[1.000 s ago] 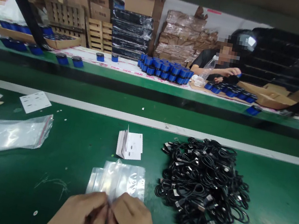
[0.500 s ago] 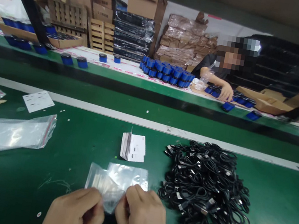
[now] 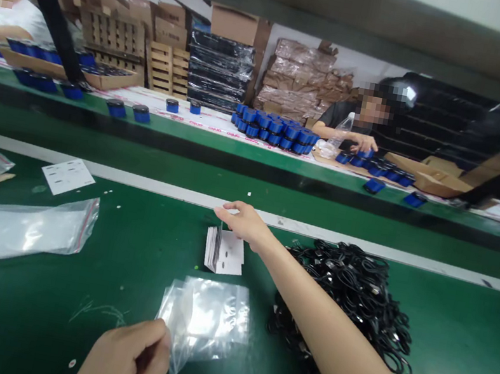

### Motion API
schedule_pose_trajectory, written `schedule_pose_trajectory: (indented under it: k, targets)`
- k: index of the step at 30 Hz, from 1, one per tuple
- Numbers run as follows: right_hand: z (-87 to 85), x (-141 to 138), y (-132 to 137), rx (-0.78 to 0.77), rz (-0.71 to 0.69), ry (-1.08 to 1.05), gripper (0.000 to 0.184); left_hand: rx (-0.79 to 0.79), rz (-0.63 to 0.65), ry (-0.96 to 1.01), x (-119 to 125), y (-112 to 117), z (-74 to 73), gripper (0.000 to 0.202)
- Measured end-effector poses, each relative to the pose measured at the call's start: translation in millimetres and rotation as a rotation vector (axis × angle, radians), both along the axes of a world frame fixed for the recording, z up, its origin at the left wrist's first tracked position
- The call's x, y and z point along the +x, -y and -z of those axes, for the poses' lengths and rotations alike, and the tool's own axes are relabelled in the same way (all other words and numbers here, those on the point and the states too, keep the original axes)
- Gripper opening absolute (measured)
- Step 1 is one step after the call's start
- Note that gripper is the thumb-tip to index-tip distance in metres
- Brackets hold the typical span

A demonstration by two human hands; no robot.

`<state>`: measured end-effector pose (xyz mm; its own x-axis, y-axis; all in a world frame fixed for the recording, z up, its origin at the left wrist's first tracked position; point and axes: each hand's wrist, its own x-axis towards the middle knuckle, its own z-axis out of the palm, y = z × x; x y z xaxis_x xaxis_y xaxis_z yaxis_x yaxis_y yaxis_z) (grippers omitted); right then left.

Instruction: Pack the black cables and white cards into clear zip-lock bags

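My left hand [image 3: 131, 350] is closed at the lower left of the table, pinching the edge of a small clear plastic bag [image 3: 181, 317]. That bag overlaps other clear plastic bags [image 3: 220, 317] lying flat on the green surface. Farther forward, my right hand [image 3: 242, 219] reaches over a stack of folded white cards [image 3: 230, 258] standing on edge. Its fingertips are closed at the top of a card that sticks up from the stack. My right forearm passes in front of a heap of black USB cables [image 3: 356, 296].
A large clear bag [image 3: 26, 222] and a printed white sheet [image 3: 69, 176] lie at left. Across the raised back ledge stand many blue-and-black round items [image 3: 274, 128]. Two co-workers sit behind it; one's hand [image 3: 361, 143] is among blue items. A dark post [image 3: 49, 10] rises at left.
My right hand has let go of the plastic bag and moved forward to the cards. My left hand still holds its bag. The co-worker's hand at right has lifted and shifted left.
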<state>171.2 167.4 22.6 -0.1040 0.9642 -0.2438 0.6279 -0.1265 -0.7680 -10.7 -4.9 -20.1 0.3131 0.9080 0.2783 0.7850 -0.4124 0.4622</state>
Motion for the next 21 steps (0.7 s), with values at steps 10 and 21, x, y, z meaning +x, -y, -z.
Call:
schedule_pose_trajectory:
  k: [10,21]
  targets:
    - [-15.9,27,24,0.073,0.116,0.042,0.027,-0.352,-0.176,0.252,-14,-2,-7.6,0.043]
    - [12.2,-43,172,0.488,-0.084,-0.277,0.046,-0.278,-0.415,0.513,-1,-16,-14.2,0.039]
